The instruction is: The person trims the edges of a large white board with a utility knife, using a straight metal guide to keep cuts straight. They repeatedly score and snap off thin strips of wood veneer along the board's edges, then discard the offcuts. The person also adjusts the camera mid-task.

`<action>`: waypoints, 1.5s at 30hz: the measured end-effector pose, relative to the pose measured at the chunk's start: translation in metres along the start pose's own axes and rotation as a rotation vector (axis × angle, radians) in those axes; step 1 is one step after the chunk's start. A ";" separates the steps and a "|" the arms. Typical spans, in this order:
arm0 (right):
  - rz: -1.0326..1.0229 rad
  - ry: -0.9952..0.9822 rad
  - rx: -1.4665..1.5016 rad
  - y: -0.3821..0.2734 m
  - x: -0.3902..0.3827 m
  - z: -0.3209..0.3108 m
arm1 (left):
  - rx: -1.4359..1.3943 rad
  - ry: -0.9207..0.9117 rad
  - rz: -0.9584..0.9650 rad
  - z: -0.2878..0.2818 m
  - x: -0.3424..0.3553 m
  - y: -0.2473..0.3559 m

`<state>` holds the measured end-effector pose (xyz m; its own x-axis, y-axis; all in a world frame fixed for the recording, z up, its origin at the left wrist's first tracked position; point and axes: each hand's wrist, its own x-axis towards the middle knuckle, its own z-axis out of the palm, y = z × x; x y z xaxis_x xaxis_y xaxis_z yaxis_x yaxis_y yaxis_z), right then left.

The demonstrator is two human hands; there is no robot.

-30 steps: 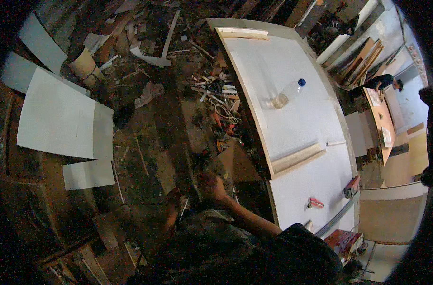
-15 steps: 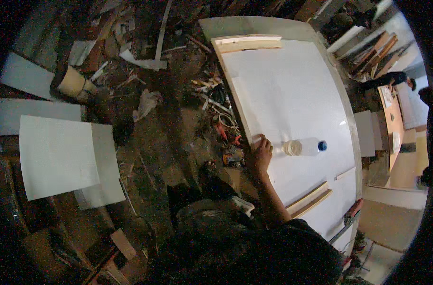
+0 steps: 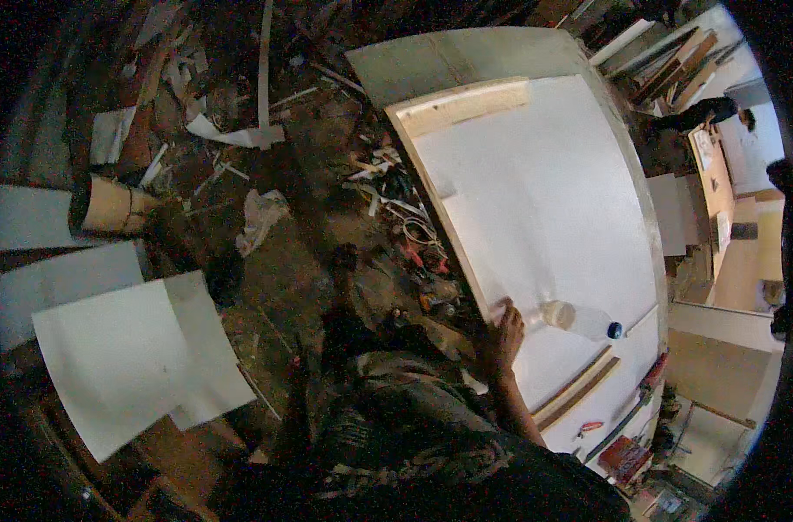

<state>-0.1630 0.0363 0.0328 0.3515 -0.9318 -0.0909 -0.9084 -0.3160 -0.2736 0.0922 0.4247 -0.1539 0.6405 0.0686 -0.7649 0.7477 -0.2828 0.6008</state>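
Observation:
My right hand [image 3: 508, 337] reaches over the near left edge of a large white panel [image 3: 535, 191]. Its fingers are bent around the long, thin wooden strip [image 3: 455, 222] lying along that edge; the fingertips are blurred. Right of the hand, a clear plastic bottle [image 3: 588, 321] with a blue cap lies on its side on the panel. Two short wooden strips [image 3: 577, 390] rest nearer to me. At the far end lies a wider wooden piece [image 3: 466, 106]. My left hand does not show.
Tools and cables [image 3: 421, 239] clutter the floor left of the panel, among scraps. White boards [image 3: 135, 348] stand at the left beside a cylindrical container [image 3: 109, 207]. A long red-handled tool [image 3: 649, 383] lies at the panel's right edge. Another person [image 3: 709, 115] bends over a far table.
My view has shifted, so the panel and bottle appear lower. My right hand stays at the panel's left edge. A small red tool now shows on the near part of the panel.

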 end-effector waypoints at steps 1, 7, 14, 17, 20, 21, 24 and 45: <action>0.028 0.038 -0.037 -0.003 0.002 0.002 | 0.032 -0.010 0.020 0.001 0.021 0.022; 0.075 0.077 0.005 -0.008 0.002 0.002 | 0.214 -0.073 0.112 0.030 0.132 0.136; -0.026 0.071 0.121 0.023 -0.003 0.015 | 0.486 -0.413 0.279 0.116 0.194 0.210; -0.120 0.119 0.123 0.027 -0.006 0.024 | 0.659 -0.472 0.285 0.117 0.182 0.205; 0.008 0.003 -0.003 0.014 0.004 0.044 | 0.845 -0.542 0.306 0.117 0.166 0.195; 0.052 0.055 -0.142 0.005 0.008 0.054 | 0.903 -0.576 0.305 0.120 0.160 0.188; 0.116 0.419 -0.244 -0.017 -0.021 0.078 | 1.107 -0.718 0.342 0.156 0.136 0.162; 1.310 1.253 1.321 0.221 -0.497 0.053 | 1.904 -2.462 0.529 0.237 -0.504 -0.317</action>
<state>-0.5264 0.4387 -0.0329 -0.8937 -0.2355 -0.3819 0.3571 0.1422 -0.9232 -0.5091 0.2532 -0.0141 -0.9131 0.0661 -0.4024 -0.3915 0.1335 0.9104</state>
